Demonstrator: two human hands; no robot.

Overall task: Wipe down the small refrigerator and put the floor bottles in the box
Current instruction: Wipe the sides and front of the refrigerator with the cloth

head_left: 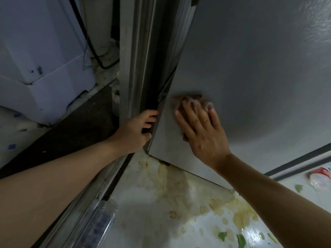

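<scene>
The grey refrigerator point(250, 72) fills the upper right; its door stands slightly ajar. My left hand point(138, 129) grips the door's edge near the bottom, fingers curled into the dark gap. My right hand point(200, 129) presses a brownish cloth point(191, 100) flat against the door's lower front with straight fingers. A clear plastic bottle point(103, 222) lies on the floor by the metal track at the bottom left. A second bottle with a red label point(320, 174) lies on the floor at the right edge.
A white appliance point(41, 59) stands at the left with a black cable point(89, 42) behind it. A dark mat point(71, 126) lies in front of it. The pale floor point(179, 212) is stained yellowish, with green patches.
</scene>
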